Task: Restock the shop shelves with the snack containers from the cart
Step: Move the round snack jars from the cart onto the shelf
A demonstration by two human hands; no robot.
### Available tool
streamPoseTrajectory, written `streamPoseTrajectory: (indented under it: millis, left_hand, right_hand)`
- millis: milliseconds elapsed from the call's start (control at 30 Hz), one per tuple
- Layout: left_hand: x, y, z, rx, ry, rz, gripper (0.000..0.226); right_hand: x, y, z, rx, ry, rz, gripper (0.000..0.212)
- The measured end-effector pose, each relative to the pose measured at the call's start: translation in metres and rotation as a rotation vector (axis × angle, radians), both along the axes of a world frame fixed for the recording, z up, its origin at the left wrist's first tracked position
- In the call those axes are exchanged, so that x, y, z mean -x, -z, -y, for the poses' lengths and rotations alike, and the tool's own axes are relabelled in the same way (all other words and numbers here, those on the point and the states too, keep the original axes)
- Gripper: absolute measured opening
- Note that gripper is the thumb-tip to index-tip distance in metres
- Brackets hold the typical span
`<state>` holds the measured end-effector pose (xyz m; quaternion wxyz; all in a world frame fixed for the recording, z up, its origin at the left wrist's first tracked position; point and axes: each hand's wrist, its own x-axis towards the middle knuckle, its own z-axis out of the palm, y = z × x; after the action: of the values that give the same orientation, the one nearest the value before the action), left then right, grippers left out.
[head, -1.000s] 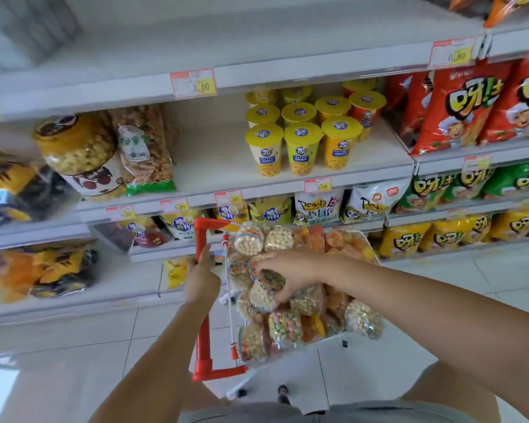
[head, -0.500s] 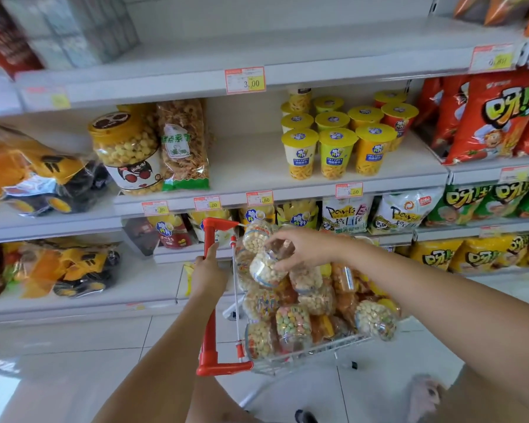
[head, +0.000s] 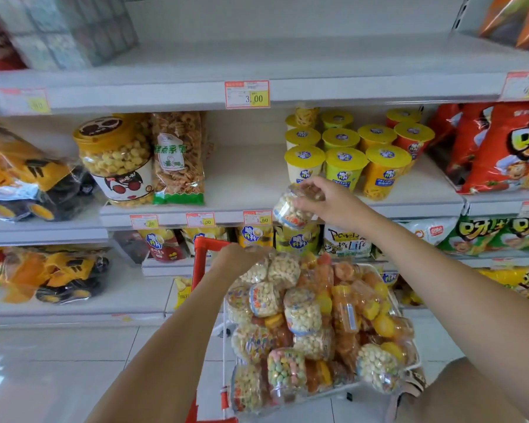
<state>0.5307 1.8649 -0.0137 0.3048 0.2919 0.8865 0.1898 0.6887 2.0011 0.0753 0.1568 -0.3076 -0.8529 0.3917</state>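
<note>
Head view: our right hand (head: 327,206) has its grip clamped on a clear snack jar (head: 289,210) at the front edge of the middle shelf (head: 245,178). Our left hand (head: 234,261) touches the jars (head: 303,312) heaped in the cart (head: 199,254); its grip we cannot tell.

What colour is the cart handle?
Red. The cart handle shows best in the head view, left of the containers.

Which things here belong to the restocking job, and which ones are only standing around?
Job: right hand, holding a clear snack container; left hand at the cart; containers in the cart; middle shelf.
Not job: yellow-lidded cups; red chip bags; big puff jar; bagged toy trucks.
</note>
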Motion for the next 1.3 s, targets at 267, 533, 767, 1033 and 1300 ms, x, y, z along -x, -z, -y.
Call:
streamPoseTrajectory:
  millis: [267,533,767,1033,1300]
  left_hand:
    - [0.031,-0.018,0.003,-0.338,-0.197,0.445,0.056]
    - [0.067,-0.079,-0.039,-0.733,-0.201,-0.016,0.046]
    - [0.099,-0.064,-0.104,-0.613,-0.294,-0.110,0.061]
    - [0.145,-0.018,-0.155,-0.545,-0.347,-0.152,0.048]
    - [0.183,0.007,-0.193,-0.543,-0.404,-0.104,0.037]
  right_hand:
    - [0.012,-0.011,-0.019,0.072,0.035,-0.146,0.046]
    - [0.076,-0.048,-0.038,-0.334,-0.040,-0.040,0.066]
    - [0.169,-0.038,-0.079,-0.483,-0.079,0.409,0.073]
    - [0.238,0.011,-0.117,-0.329,-0.080,0.526,0.055]
    - [0.280,0.075,-0.117,0.098,0.506,0.077,0.063]
